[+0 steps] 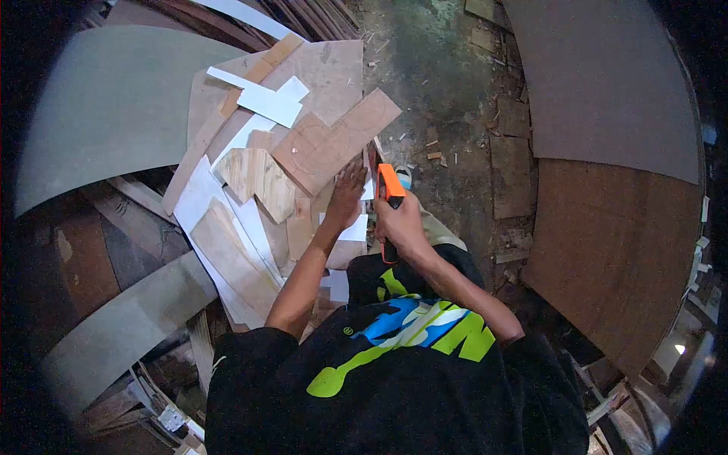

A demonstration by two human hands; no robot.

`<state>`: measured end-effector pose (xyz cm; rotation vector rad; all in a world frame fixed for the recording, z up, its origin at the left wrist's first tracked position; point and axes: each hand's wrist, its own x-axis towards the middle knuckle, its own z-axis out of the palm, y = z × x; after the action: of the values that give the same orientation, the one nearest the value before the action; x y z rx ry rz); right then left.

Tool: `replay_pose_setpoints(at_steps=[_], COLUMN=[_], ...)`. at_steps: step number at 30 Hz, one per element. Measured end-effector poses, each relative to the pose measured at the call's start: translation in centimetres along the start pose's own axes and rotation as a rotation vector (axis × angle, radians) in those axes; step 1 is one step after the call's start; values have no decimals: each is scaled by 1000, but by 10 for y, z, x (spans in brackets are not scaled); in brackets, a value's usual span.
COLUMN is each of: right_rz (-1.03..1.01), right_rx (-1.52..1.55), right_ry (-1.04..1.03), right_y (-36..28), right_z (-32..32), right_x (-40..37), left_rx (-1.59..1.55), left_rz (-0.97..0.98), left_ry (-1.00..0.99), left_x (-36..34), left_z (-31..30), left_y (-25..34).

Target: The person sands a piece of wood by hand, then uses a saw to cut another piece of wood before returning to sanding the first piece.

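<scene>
My right hand (402, 224) is wrapped round the orange-and-black handle of a hand saw (390, 182). The blade is seen nearly edge-on, so little of it shows. My left hand (346, 199) lies flat, fingers stretched forward, on the near right end of a brown wooden board (353, 140). Faint curved pencil lines mark that board. Just left of it rests a pale, striped-grain block of wood (258, 182) with angled corners. Whether the saw touches the board cannot be made out.
White offcuts (269, 105) and a long wood strip (227, 102) lie over a plywood sheet (334, 68). Large panels lean at left (114, 106) and right (607, 250). Wood scraps (434, 155) litter the floor (425, 83) ahead.
</scene>
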<state>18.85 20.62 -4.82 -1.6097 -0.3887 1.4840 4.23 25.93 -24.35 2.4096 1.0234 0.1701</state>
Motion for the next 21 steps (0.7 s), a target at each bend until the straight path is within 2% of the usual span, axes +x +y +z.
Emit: replay_pose_setpoints(at_steps=[3,9,12,21], right_rz=[-46,-6,-83,-52], right_rx=[-20,2,28,35], right_ry=[2,-12,-6,-21], right_y=[3,1,17,13], right_z=[1,1,-4,-2], right_x=[-8,-10,-3,-15], left_rx=[12,31,18,32], left_rz=[-8,19,11,-1], left_ry=[-15,1,5,10], left_x=[2,1,3,1], left_z=[-2,-6,-5,4], left_y=[-2,2,2,-2])
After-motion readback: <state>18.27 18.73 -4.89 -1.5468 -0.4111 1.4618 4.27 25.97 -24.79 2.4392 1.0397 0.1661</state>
